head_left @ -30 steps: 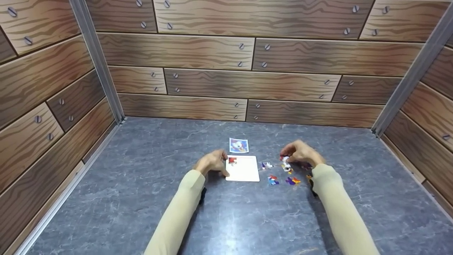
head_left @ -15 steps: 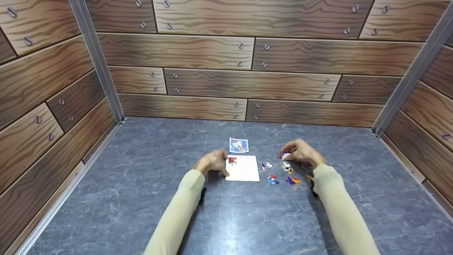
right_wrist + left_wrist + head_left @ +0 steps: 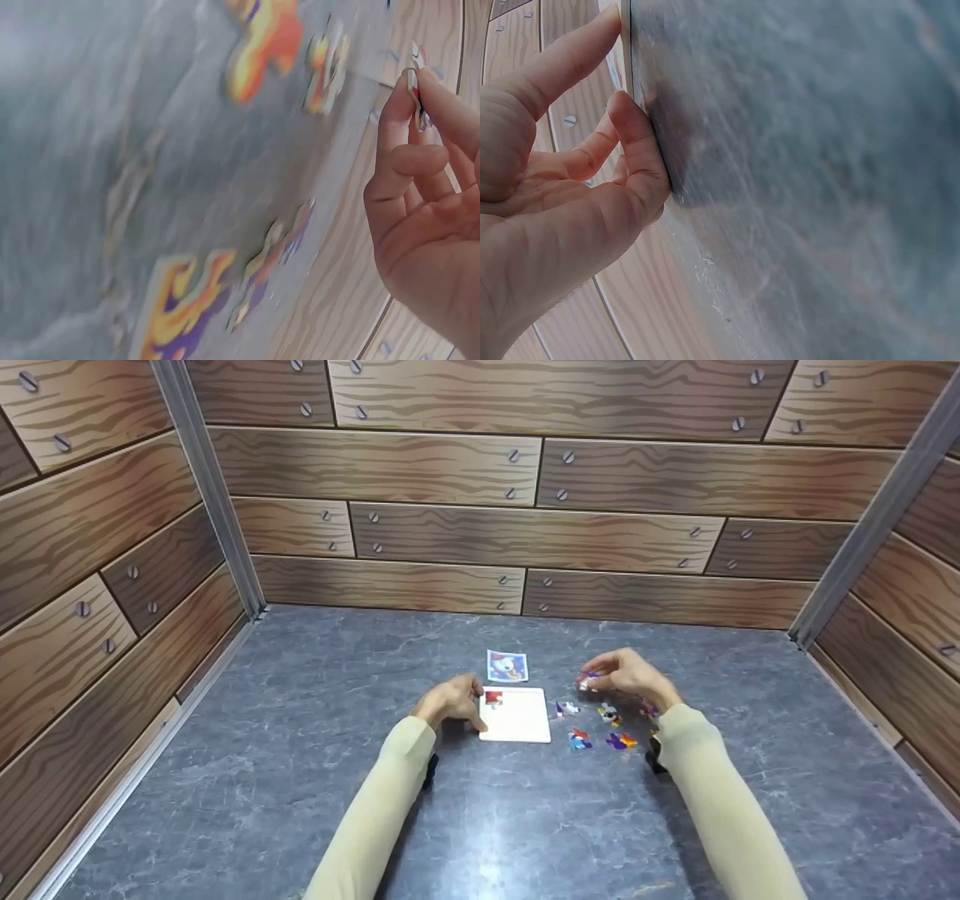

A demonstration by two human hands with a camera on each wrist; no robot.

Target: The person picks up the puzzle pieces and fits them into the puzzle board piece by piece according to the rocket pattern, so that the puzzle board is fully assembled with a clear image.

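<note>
A white square puzzle board [image 3: 521, 721] lies on the table, with a red puzzle piece [image 3: 493, 698] at its upper left corner. My left hand [image 3: 450, 701] rests along the board's left side, thumb and fingertips spread against the edge; the left wrist view shows the fingers [image 3: 637, 142] bent loosely there. Between thumb and fingertips, my right hand [image 3: 631, 671] pinches a white, red and purple jigsaw piece [image 3: 415, 96], raised off the table right of the board. Below that hand lie a white and purple piece [image 3: 568, 709] and a white and orange piece [image 3: 609, 714].
Just behind the board is a small picture card [image 3: 508, 667] with a cartoon figure. More loose pieces, a blue and red one [image 3: 579, 739] and a purple and orange one [image 3: 621, 741], lie nearer the front. Wood-patterned walls [image 3: 390, 592] enclose the grey table.
My right hand has lifted the pinched piece away from the loose pieces and shifted it left and slightly back. The left hand stays at the board's edge.
</note>
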